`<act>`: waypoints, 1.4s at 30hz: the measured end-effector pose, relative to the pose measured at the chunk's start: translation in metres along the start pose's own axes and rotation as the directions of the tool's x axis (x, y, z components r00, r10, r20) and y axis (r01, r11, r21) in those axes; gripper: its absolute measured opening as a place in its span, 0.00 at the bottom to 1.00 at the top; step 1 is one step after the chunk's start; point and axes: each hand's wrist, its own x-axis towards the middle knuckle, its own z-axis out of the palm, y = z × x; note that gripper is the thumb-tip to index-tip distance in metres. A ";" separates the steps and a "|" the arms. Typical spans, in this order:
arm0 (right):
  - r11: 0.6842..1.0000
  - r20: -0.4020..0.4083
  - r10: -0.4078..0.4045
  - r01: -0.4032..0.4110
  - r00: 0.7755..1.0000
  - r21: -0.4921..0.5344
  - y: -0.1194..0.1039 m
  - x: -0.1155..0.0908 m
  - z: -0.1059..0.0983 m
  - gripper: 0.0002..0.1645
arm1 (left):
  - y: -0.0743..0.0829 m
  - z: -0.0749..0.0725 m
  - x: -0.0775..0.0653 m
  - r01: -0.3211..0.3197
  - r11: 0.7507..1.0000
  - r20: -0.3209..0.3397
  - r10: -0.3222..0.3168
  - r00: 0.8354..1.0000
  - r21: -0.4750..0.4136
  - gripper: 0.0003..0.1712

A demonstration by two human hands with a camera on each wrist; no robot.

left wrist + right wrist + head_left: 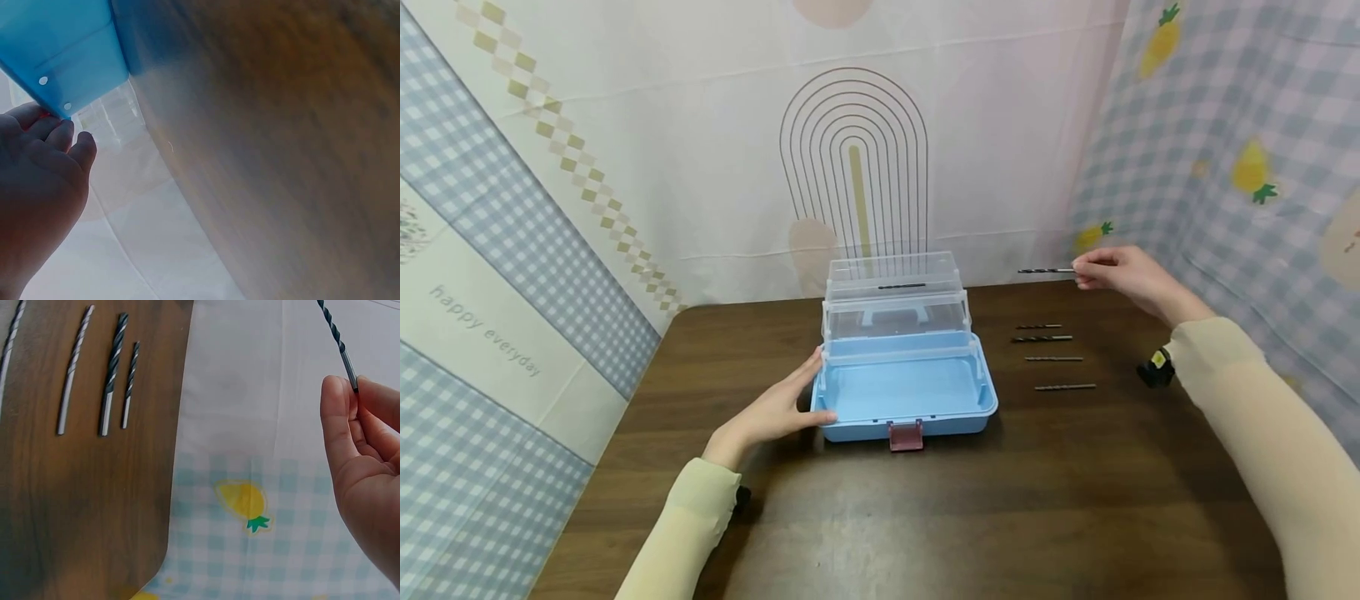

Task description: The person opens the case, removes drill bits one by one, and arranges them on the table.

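Observation:
A light blue toolbox (902, 392) stands with its lid up and its clear trays raised at the back. One dark drill bit (901, 286) lies in an upper tray. My left hand (778, 407) rests against the box's left side, thumb over the front rim and fingers stretched along the wall. Out to the right, my right hand (1123, 279) pinches the plain shank of a drill bit (337, 340) between thumb and fingers, its fluted end pointing left toward the trays. The held bit is raised above the table's back edge.
On the wooden table (865, 517), right of the box, several drill bits lie in a column, among them a thick dark bit (1042, 338) and a greyish bit (1065, 387). A pink latch (906, 436) hangs at the box front. A patterned cloth (730, 150) rises behind the table.

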 end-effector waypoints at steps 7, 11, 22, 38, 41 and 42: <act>0.998 0.001 -0.009 0.009 1.000 0.064 0.013 -0.014 -0.003 0.26 | -0.001 -0.002 -0.001 0.007 1.000 0.002 -0.007 1.000 -0.008 0.62; 0.996 0.037 -0.006 0.003 0.999 0.091 0.021 -0.023 -0.004 0.23 | -0.001 -0.002 -0.001 -0.002 1.000 -0.004 0.002 1.000 -0.006 0.62; 0.995 0.112 0.014 -0.025 0.994 0.093 0.052 -0.051 0.006 0.24 | 0.000 -0.001 0.000 0.000 1.000 -0.003 0.000 1.000 -0.017 0.62; 0.991 0.238 0.018 -0.048 0.971 0.123 0.086 -0.075 0.024 0.23 | 0.002 0.000 -0.001 0.005 1.000 0.003 -0.005 1.000 -0.020 0.62; 0.991 0.270 0.044 -0.076 0.962 0.110 0.092 -0.076 0.026 0.24 | 0.001 0.001 0.000 0.004 1.000 0.002 -0.004 1.000 -0.021 0.62; 0.992 0.280 0.052 -0.083 0.959 0.100 0.094 -0.077 0.026 0.24 | 0.001 0.001 0.000 0.005 1.000 0.002 -0.005 1.000 -0.022 0.62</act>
